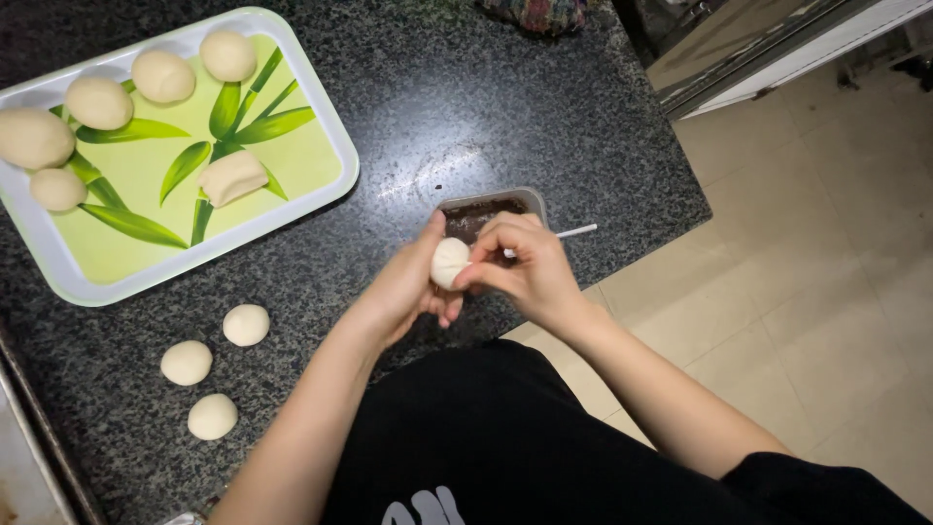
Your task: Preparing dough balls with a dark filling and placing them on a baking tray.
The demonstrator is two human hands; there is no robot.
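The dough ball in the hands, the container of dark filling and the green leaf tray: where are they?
dough ball (449, 262), head view, its rounded front.
container of dark filling (486, 207), head view, its grey rim.
green leaf tray (342, 146), head view, its white right rim.

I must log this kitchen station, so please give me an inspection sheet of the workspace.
Surface: dark speckled counter.
Job's things: dough ball in both hands; tub of dark filling with white stick.
Clutter: green leaf tray with six dough pieces; three dough balls on the counter.
Grips: left hand cradles the ball; right hand pinches it.
Cables: nothing seen.
Surroundings: beige tiled floor.
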